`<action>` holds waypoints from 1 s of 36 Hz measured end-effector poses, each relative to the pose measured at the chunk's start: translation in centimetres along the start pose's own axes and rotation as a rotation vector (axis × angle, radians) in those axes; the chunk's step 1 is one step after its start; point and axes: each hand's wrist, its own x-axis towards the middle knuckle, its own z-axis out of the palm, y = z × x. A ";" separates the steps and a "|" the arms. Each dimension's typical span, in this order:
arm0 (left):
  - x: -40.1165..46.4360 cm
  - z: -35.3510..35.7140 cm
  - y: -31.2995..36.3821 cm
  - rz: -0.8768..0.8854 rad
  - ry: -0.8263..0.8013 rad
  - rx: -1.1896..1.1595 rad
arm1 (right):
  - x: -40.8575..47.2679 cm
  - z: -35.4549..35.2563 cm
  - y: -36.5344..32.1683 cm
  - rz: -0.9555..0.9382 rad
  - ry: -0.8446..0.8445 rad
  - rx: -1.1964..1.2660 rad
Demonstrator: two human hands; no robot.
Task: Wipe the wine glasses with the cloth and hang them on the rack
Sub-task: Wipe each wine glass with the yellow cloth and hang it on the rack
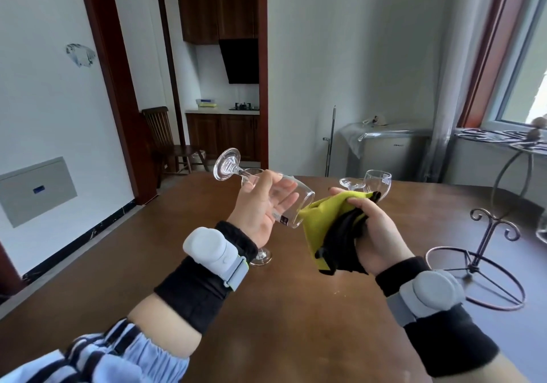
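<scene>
Wine glass [266,193] in left hand [260,205] grip, foot up-left, mouth toward cloth [322,220] clutched by right hand [376,228]; touching.

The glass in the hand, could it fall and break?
It might. The left hand holds the glass tilted in mid-air with fairly loose fingers, so a hard push from the cloth in the right hand could knock it free over the hard table. Another glass lies on its side just behind the cloth and could get bumped or roll.
</scene>
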 end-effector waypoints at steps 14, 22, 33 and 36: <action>-0.4 -1.0 -2.7 -0.137 0.158 0.221 | 0.2 -0.9 0.7 0.144 0.054 0.289; -0.2 -0.9 -2.0 -0.083 0.143 0.214 | 0.1 -1.6 1.7 0.055 -0.169 0.451; -0.2 -0.2 -1.9 0.166 0.141 0.389 | 0.3 -1.1 1.7 -0.098 -0.447 0.406; -0.2 0.1 -1.8 0.168 0.171 0.307 | 1.5 -2.5 2.2 -0.029 -0.399 0.475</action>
